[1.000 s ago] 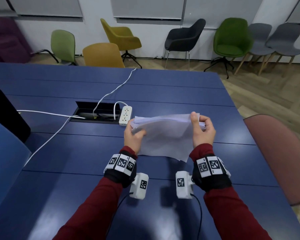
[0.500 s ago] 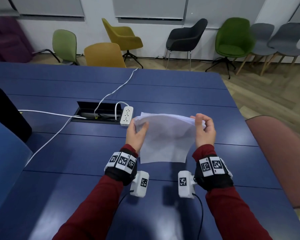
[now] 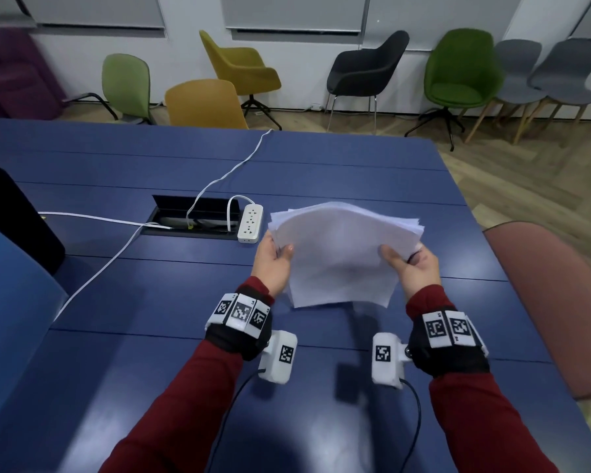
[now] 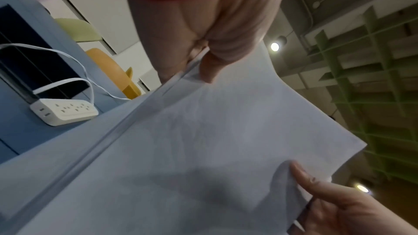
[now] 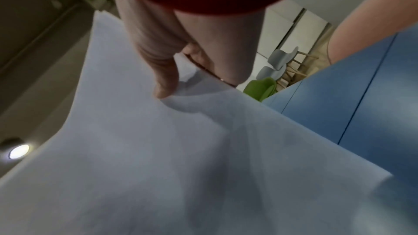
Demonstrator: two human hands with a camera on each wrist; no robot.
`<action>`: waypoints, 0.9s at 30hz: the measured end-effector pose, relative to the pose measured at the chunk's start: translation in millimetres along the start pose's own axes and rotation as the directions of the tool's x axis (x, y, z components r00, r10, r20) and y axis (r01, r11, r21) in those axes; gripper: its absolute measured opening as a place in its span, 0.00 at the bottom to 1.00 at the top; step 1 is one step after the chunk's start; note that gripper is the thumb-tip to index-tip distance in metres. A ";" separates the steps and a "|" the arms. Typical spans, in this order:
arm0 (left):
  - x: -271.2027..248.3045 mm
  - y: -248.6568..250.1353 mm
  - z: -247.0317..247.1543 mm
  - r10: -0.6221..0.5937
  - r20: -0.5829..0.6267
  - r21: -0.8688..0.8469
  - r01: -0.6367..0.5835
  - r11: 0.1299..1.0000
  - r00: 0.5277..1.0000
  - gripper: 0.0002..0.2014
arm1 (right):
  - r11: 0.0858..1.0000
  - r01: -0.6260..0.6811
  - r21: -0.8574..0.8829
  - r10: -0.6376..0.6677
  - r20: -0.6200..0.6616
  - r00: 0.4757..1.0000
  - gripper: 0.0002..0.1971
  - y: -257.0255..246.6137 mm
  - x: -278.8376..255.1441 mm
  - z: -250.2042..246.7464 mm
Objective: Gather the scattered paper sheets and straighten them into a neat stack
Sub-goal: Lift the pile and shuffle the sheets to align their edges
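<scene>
A bundle of white paper sheets (image 3: 338, 254) is held up off the blue table (image 3: 151, 302), bowed upward in the middle, its far edges fanned and uneven. My left hand (image 3: 275, 259) grips the left side, thumb on top and fingers under. My right hand (image 3: 405, 262) pinches the right side the same way. In the left wrist view the paper sheets (image 4: 203, 140) fill the frame below my left thumb (image 4: 210, 67). In the right wrist view my right thumb (image 5: 166, 81) presses a dent into the paper sheets (image 5: 147, 158).
A white power strip (image 3: 250, 222) lies just left of the paper, beside an open cable hatch (image 3: 191, 216) with white cords running out. A dark red chair back (image 3: 553, 302) stands at the table's right edge. A black object (image 3: 11, 213) sits far left.
The sheets have tilted from hanging nearly upright to lying flatter and bowed. Both hands have turned palm-up and moved slightly apart, still holding the two sides.
</scene>
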State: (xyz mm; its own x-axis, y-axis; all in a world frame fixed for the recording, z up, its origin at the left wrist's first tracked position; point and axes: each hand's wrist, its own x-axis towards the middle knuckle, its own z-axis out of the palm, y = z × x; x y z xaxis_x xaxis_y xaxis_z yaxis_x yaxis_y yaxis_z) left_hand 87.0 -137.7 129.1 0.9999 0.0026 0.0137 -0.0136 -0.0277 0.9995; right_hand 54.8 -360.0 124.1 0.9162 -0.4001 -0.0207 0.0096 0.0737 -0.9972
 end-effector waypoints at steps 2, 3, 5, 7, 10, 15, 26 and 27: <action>-8.1 -0.2 5.8 -0.008 0.050 -0.006 0.008 1.000 0.999 0.22 | 1.000 0.008 0.008 -0.008 0.009 1.000 0.12 0.6 -6.9 -3.7; -13.3 -2.2 9.0 -0.034 0.077 -0.021 0.035 0.999 0.996 0.19 | 1.000 0.010 -0.026 -0.010 0.027 1.000 0.11 3.5 -12.0 -3.6; -21.6 -5.2 15.9 -0.114 0.062 -0.067 0.118 0.991 0.992 0.12 | 0.999 0.001 -0.044 0.001 0.033 0.999 0.11 10.1 -21.2 -1.1; -23.3 -5.8 21.0 -0.117 -0.044 -0.096 0.112 0.989 0.992 0.17 | 1.000 -0.014 0.003 0.014 -0.005 1.000 0.10 15.2 -25.3 1.6; -16.9 5.9 26.3 0.006 -0.246 -0.096 -0.031 0.995 0.969 0.15 | 0.999 -0.020 0.030 0.022 -0.078 0.997 0.10 15.0 -24.6 3.7; 2.6 12.9 25.4 0.019 -0.350 -0.051 -0.040 0.998 0.937 0.08 | 0.997 -0.077 -0.019 0.075 -0.116 0.990 0.04 17.5 -18.7 -0.7; -7.2 40.0 10.1 0.307 0.038 0.763 -0.226 0.606 0.951 0.26 | 0.974 0.019 -0.228 -0.008 0.051 0.999 0.02 9.5 -13.0 9.0; -8.3 46.6 10.4 0.297 0.119 0.829 -0.260 0.496 0.947 0.30 | 0.966 0.069 -0.248 -0.051 0.079 0.996 0.06 3.3 -13.9 13.2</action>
State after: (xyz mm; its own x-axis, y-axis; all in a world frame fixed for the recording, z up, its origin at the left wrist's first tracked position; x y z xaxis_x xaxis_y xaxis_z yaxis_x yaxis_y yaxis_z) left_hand 78.1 -149.4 175.3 0.9436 -0.1249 0.3067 -0.2640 -0.8429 0.4689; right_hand 47.4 -342.1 122.0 0.9434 -0.3298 0.0359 -0.0267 -0.1833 -0.9827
